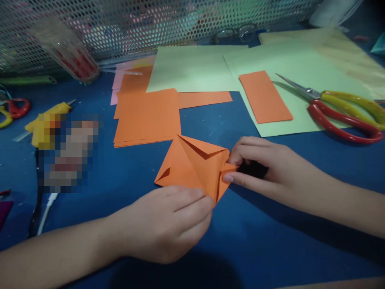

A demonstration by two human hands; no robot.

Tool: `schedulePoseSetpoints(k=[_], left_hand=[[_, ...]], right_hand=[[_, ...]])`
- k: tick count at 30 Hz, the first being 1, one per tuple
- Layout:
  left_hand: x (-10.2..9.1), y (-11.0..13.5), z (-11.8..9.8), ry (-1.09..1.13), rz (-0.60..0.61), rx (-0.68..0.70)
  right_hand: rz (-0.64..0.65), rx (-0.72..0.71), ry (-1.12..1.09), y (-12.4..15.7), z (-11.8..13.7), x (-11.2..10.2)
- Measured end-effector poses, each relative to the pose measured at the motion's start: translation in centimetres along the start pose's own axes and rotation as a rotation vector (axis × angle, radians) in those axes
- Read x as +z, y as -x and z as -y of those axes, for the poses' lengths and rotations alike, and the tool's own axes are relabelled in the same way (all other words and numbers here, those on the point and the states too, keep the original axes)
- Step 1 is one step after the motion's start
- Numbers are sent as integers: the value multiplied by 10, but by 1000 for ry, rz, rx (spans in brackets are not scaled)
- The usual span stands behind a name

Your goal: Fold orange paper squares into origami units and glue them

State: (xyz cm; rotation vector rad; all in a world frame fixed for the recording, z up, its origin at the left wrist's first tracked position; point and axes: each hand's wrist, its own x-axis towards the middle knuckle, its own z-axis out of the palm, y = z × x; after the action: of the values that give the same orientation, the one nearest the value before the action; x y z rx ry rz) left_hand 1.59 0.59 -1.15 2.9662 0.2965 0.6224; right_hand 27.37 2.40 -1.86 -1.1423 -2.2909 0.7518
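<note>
A folded piece of orange paper (189, 160) with creased flaps lies low over the blue table, between my two hands. My left hand (177, 220) is closed on its near edge, the fingertips partly hidden from view. At the right corner, my right hand (258, 160) pinches a small folded flap between thumb and fingers. Just behind the folded paper is a stack of orange sheets (147, 116). A separate orange rectangle (264, 96) rests on light green paper (195, 68) beyond my right hand.
Scissors (315, 96) with red and yellow handles lie at the right. To the left are a yellow glue gun (49, 122), a blurred-out object with a white cable (48, 208), and more scissors (18, 109). A clear jar (75, 60) and eyeglasses (234, 34) are near the perforated metal panel (186, 20).
</note>
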Motion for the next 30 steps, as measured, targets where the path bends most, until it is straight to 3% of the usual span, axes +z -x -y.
schedulePoseSetpoints(k=[6, 12, 30], left_hand=[[-5, -3, -2, 93, 34, -87], [-5, -1, 1, -2, 140, 66], [-2, 1, -2, -51, 135, 86]], right_hand=[[-6, 9, 21, 0, 4, 1], [-23, 55, 30, 0, 6, 2], [-45, 79, 51, -1, 4, 3]])
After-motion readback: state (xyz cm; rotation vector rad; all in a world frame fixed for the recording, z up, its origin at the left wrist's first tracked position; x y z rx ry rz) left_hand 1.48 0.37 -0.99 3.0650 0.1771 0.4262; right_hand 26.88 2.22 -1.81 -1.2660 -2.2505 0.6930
